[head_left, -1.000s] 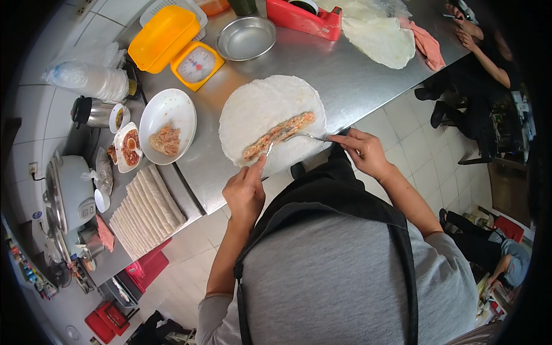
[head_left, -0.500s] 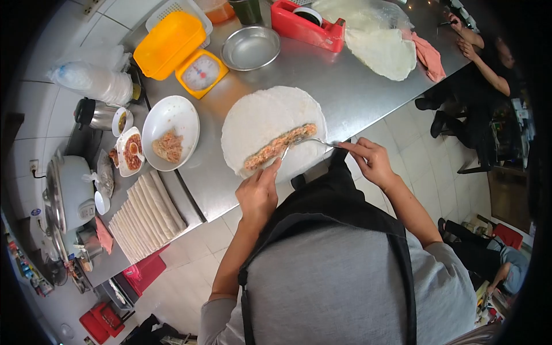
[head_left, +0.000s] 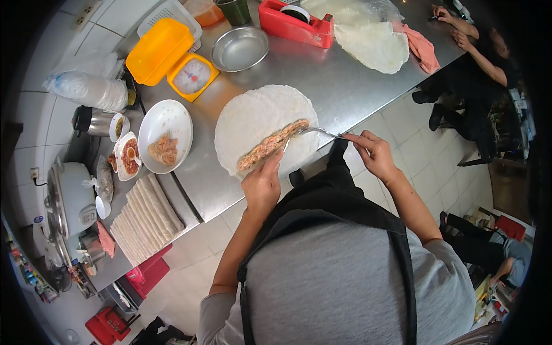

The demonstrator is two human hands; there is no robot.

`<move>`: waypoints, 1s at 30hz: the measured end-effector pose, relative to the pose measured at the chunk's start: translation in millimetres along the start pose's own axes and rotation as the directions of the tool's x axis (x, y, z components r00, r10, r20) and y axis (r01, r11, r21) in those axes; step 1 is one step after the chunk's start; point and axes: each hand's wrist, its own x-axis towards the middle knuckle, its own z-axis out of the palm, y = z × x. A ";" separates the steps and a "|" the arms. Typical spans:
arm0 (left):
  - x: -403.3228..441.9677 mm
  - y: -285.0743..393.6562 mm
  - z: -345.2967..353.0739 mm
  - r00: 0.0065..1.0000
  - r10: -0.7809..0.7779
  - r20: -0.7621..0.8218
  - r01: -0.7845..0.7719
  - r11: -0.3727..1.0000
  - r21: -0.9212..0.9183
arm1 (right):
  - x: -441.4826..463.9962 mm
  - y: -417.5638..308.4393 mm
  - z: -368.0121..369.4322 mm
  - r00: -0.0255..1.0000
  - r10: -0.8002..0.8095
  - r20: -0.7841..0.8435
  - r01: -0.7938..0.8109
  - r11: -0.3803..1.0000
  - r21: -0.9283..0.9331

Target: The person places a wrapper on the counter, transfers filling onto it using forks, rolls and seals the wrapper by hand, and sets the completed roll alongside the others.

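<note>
A round white wrapper sheet (head_left: 247, 118) lies flat on the steel table, with a long strip of orange-pink minced filling (head_left: 270, 145) across its near part. My right hand (head_left: 374, 155) grips the handle of a metal spoon (head_left: 323, 132), whose head rests at the strip's right end. Closed around a slim metal utensil (head_left: 287, 144), my left hand (head_left: 262, 187) is at the sheet's near edge; its tip meets the filling, and its exact kind is unclear. To the left, a white bowl (head_left: 175, 118) holds a lump of the same filling.
Rolled wrappers (head_left: 146, 215) lie side by side at the lower left. Farther back are a yellow kitchen scale (head_left: 192, 77), a metal bowl (head_left: 240, 49) and a red tape dispenser (head_left: 296, 27). More wrapper sheets (head_left: 374, 49) lie beside a pink cloth (head_left: 422, 49). Another person's hands (head_left: 451, 26) are at the far right.
The view has shifted slightly. The spoon's head has moved a little toward the strip's right end, and the filling looks smoother and more compact. Both hands keep their grips.
</note>
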 end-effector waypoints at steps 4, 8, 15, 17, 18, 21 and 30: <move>3.6 0.1 -9.4 0.995 -0.039 -0.091 0.032 0.996 -0.082 | -0.1 -2.6 -6.6 1.000 -0.023 0.000 0.023 0.998 0.056; 3.3 -6.4 2.0 0.994 -0.017 -0.111 0.015 1.000 -0.023 | 4.1 -8.8 4.0 0.998 -0.059 0.004 0.059 0.997 0.041; 5.5 0.3 18.3 0.992 0.082 -0.101 -0.083 0.997 -0.009 | 6.9 -0.8 0.9 0.997 -0.073 -0.026 0.074 0.995 0.062; 4.8 0.9 19.0 0.994 0.091 -0.069 -0.091 0.996 -0.001 | 8.0 -1.8 -5.2 0.999 -0.032 -0.010 0.032 0.999 0.010; 4.8 1.0 17.6 0.994 0.095 -0.055 -0.096 0.995 -0.005 | 9.1 -2.3 -7.7 1.000 -0.012 -0.004 0.012 1.000 -0.016; 5.8 -3.3 2.0 0.996 -0.003 -0.086 -0.002 0.999 -0.055 | 3.1 3.9 -14.2 1.000 0.002 -0.015 -0.002 1.000 0.014; -19.4 -13.3 -6.1 0.993 0.083 -0.089 -0.077 0.994 0.077 | 11.2 -18.9 10.2 0.996 -0.077 0.037 0.077 0.997 -0.016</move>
